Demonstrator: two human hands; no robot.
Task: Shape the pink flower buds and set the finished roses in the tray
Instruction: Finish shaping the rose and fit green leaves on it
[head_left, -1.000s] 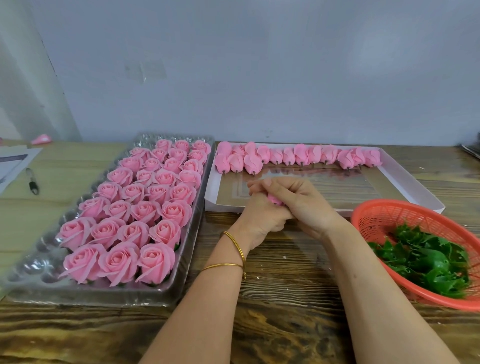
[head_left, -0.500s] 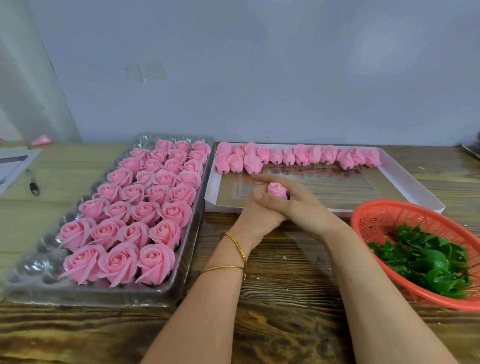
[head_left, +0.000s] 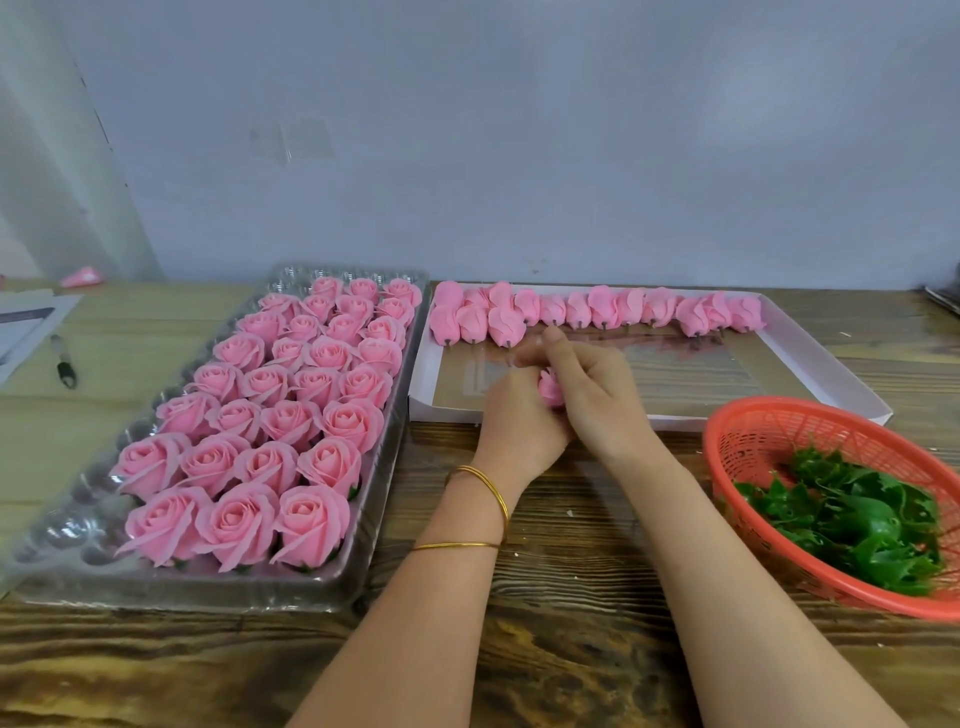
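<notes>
A small pink bud (head_left: 550, 387) sits between both hands, over the near edge of the white box (head_left: 841, 384). My left hand (head_left: 519, 415) holds it from the left and below. My right hand (head_left: 597, 395) curls its fingers around the bud from the right, forefinger raised. A row of unshaped pink buds (head_left: 597, 309) lies along the far side of the white box. The clear plastic tray (head_left: 72, 530) at the left holds several rows of finished pink roses (head_left: 291, 410).
An orange mesh basket (head_left: 769, 431) with green leaf calyxes (head_left: 852, 519) stands at the right, close to my right forearm. Papers and a black clip (head_left: 65, 364) lie at the far left. A wall closes off the back of the wooden table.
The hands opened from a tight clasp that hid the bud; the bud now shows between them. My right forefinger has lifted. The hands stay in the same place.
</notes>
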